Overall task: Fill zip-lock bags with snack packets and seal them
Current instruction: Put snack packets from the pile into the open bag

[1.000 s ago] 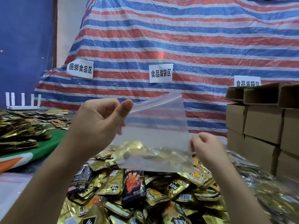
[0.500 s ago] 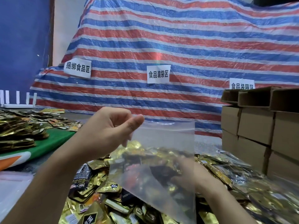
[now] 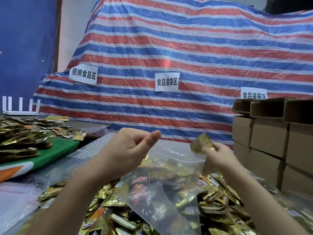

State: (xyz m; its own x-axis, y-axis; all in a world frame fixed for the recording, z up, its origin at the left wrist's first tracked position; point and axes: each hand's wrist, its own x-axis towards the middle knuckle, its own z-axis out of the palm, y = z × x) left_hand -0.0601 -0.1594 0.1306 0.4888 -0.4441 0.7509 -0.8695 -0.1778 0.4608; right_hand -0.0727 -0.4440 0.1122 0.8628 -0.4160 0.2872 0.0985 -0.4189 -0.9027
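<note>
Zip-lock bag (image 3: 162, 180): clear, limp film, held up over the heap of packets, mouth uppermost; appears empty.
Left hand (image 3: 125, 153): fingers curled, thumb pressed to forefinger, pinching the bag's top left edge.
Right hand (image 3: 218, 156): fingers closed round a gold snack packet (image 3: 200, 145), raised just above the bag's right rim.
Heap (image 3: 220, 192): flat foil sachets, gold and black, glossy and slippery, loose on the table (image 3: 88, 150).
Risk, mouth: only one lip looks held, so the opening may sag shut and the packet would catch on the rim.
Risk, slip: smooth foil in a light grip could drop back into the heap.
Risk, seal: a crinkled corner left in the zip track would likely stop it closing.
Beside: stacked cardboard boxes (image 3: 271, 141), matte and square, at right.
</note>
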